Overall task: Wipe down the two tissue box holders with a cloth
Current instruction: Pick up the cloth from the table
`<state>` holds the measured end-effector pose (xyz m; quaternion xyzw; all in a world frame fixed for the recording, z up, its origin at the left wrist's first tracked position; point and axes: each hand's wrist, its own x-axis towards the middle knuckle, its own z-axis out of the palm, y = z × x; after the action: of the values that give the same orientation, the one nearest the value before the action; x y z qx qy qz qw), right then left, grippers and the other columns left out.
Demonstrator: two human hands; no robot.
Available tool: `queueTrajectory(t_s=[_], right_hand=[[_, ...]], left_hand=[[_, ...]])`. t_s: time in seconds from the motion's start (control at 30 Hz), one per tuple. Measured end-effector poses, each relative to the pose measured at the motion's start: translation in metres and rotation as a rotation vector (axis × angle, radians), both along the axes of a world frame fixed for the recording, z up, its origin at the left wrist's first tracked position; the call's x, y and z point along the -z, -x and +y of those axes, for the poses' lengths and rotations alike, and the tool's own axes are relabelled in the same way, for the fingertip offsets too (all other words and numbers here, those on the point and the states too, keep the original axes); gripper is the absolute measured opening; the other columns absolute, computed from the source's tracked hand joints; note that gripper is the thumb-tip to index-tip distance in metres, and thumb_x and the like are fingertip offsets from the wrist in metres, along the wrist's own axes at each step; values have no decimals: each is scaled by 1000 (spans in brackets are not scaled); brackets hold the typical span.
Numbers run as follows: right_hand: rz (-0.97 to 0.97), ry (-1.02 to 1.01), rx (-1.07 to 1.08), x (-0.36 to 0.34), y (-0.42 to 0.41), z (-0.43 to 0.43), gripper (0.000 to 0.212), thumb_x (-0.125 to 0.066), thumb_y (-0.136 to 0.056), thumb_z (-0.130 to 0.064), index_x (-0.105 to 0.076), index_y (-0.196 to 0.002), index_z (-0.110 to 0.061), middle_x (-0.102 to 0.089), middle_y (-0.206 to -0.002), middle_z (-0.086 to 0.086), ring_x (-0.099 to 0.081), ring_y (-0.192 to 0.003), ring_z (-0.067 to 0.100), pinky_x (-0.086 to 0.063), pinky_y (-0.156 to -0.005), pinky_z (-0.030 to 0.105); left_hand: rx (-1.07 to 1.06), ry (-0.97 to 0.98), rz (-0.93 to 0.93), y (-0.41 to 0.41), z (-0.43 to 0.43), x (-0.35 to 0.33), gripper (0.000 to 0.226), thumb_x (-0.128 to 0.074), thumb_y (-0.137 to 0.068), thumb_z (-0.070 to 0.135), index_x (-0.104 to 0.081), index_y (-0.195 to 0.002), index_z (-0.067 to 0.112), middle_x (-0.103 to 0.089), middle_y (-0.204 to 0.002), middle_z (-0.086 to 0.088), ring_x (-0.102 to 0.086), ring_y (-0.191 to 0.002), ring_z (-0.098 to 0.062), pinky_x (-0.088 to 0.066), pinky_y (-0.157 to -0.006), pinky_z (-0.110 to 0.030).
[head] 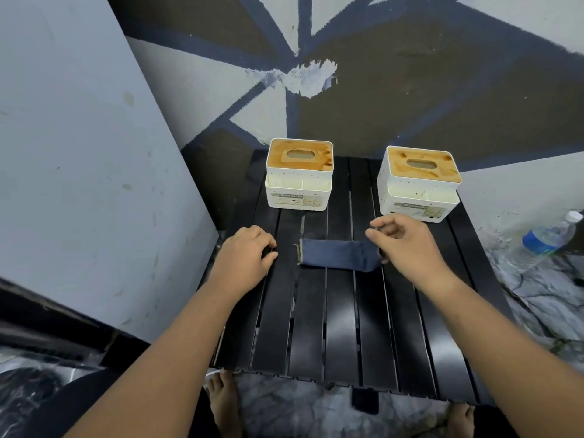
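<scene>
Two white tissue box holders with stained wooden lids stand at the far side of a black slatted table (341, 327): the left holder (299, 175) and the right holder (418, 184). A folded dark blue cloth (336, 252) lies flat on the slats between my hands. My left hand (245, 252) rests on the table left of the cloth, fingers loosely curled, holding nothing. My right hand (404, 240) hovers over the cloth's right end with relaxed, slightly curled fingers; whether it touches the cloth I cannot tell.
A grey panel (79, 153) stands close on the left. A painted wall rises right behind the holders. A plastic water bottle (551, 233) lies on the marble floor at the right. My bare feet (222, 396) show under the table's near edge.
</scene>
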<state>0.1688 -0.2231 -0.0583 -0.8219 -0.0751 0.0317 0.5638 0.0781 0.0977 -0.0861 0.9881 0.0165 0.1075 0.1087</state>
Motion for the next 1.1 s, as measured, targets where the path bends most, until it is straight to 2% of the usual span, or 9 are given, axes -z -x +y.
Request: queueTrajectory(t_s=[0.17,0.37,0.5,0.6,0.73,0.8,0.9,1.0,1.1], right_hand=[[15,29,-59,-5,3,58,11,-82,-94,-14,-76,-99,-22,-68,-83,5,-67,-59,12,-60,-53,29],[46,141,-129,2,1,110,13,-83,-94,-17,-74,-101,-22,-70,-87,9,-72,-67,19,-60,-53,26],[50,244,-168,17,3,122,12,-82,-92,-20,-73,-95,-29,-72,-84,0,-73,-72,19,-68,-71,44],[5,301,-182,23,7,122,14,-80,-91,-22,-73,-90,-35,-73,-86,-8,-72,-81,12,-66,-81,45],[-216,371,-164,26,19,113,10,-81,-92,-27,-76,-99,-33,-70,-97,-14,-65,-93,9,-59,-91,37],[-340,496,-174,31,26,111,26,-83,-90,-42,-76,-115,-34,-69,-112,-16,-62,-110,12,-51,-102,38],[-354,617,-228,44,29,114,51,-76,-92,-57,-69,-138,-36,-66,-135,-16,-54,-134,12,-36,-118,42],[-383,678,-198,53,32,117,49,-70,-96,-56,-68,-141,-37,-67,-134,-15,-54,-134,13,-26,-125,45],[-418,656,-191,56,33,117,38,-71,-97,-47,-71,-133,-37,-69,-124,-15,-59,-124,16,-31,-120,44]], left_hand=[[4,16,3,0,2,0,23,-72,-101,39,-74,-121,28,-67,-123,9,-60,-115,-17,-52,-99,-39],[4,5,5,-2,4,-1,23,-71,-101,42,-73,-121,31,-66,-125,11,-60,-117,-16,-50,-104,-41],[8,12,2,-2,5,0,22,-70,-101,42,-73,-121,32,-66,-126,12,-59,-118,-16,-48,-103,-39],[11,24,-2,-3,7,2,22,-70,-101,42,-73,-120,32,-66,-126,11,-58,-118,-16,-48,-104,-40],[6,33,5,-3,8,3,22,-70,-101,42,-73,-121,32,-65,-126,11,-58,-119,-16,-48,-105,-41],[8,37,-1,-3,8,3,22,-71,-101,41,-73,-121,32,-65,-126,11,-58,-119,-16,-48,-105,-41],[6,39,-9,-4,7,2,21,-72,-101,41,-74,-119,31,-66,-125,11,-59,-118,-16,-50,-102,-39],[0,47,-10,-5,6,3,20,-72,-100,41,-74,-118,31,-66,-124,11,-59,-117,-16,-50,-101,-39],[0,54,-13,-6,6,4,20,-72,-100,40,-74,-118,30,-67,-124,11,-59,-117,-16,-50,-100,-38]])
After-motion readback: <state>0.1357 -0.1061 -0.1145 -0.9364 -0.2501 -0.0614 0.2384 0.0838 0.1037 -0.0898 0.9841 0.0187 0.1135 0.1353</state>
